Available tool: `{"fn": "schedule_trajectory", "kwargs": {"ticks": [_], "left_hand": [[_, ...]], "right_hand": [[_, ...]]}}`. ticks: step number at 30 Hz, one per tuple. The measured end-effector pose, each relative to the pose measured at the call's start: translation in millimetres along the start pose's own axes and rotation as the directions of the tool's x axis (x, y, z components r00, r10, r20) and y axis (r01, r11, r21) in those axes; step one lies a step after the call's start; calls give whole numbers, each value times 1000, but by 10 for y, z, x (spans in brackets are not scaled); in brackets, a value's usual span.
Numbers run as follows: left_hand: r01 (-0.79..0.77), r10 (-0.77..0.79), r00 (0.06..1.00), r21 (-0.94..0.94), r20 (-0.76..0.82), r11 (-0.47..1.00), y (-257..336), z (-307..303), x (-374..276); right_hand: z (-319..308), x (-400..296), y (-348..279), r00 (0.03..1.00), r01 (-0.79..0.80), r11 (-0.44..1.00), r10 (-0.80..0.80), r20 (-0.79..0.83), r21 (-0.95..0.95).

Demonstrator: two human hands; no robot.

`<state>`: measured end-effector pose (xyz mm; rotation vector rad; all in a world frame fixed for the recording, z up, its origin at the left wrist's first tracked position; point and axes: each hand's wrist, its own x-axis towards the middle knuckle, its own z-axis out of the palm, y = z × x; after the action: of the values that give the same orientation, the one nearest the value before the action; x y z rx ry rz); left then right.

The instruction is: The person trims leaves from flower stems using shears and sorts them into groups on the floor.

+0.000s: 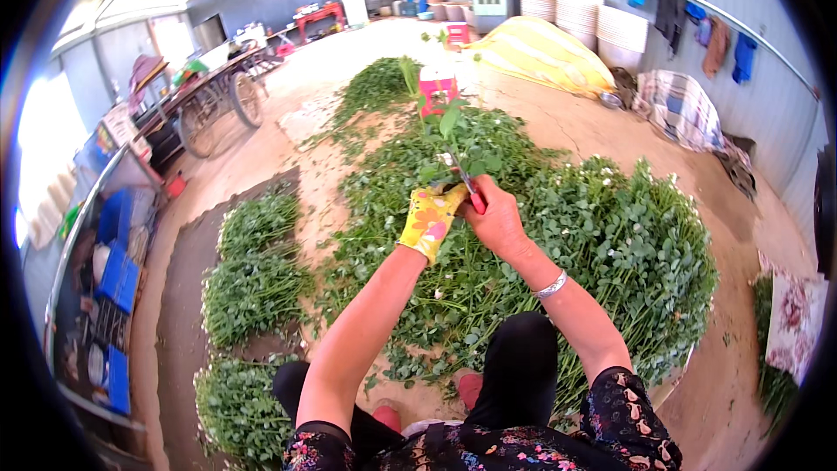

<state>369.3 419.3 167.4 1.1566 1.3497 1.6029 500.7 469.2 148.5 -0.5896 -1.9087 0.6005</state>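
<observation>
My left hand [427, 221], in a yellow flower-patterned glove, grips a leafy green stem [450, 123] that rises away from me. Red-handled scissors [477, 199] are held in my bare right hand [498, 217], their blades pointing up along the stem. Both hands are close together over a loose heap of cut greenery [418, 301]. To the right lies a large pile of leafy stems with small white flowers [628, 255]. How far the blades are apart cannot be made out.
Tied-looking bunches of flower stems [258, 288] lie on a dark mat [186, 288] at left. A pink stool [437, 91] stands beyond the heap. Further off are a wheeled cart [216, 95], a yellow striped cover [543, 55] and stacked white tubs [579, 10].
</observation>
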Motion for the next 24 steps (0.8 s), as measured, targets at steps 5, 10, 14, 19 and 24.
{"fn": "schedule_trajectory", "kwargs": {"ticks": [5,10,14,19,24], "left_hand": [[119,-128,968,-56,-215,991,-140,-660,-303],[163,-105,938,152,-329,975,-509,-1234,-553],[0,-33,887,-72,-460,997,-872,-1368,-633],[-71,96,869,70,-485,995,-1076,-1506,-630],[-49,195,872,315,-449,948,-1095,-1570,-657]], "right_hand": [[295,-34,-238,936,206,978,-190,297,-24],[358,67,-491,918,280,925,-180,353,-257],[448,211,-628,908,363,838,-219,358,-408],[503,331,-691,912,368,736,-167,374,-568],[510,388,-707,907,368,700,-124,403,-612]]}}
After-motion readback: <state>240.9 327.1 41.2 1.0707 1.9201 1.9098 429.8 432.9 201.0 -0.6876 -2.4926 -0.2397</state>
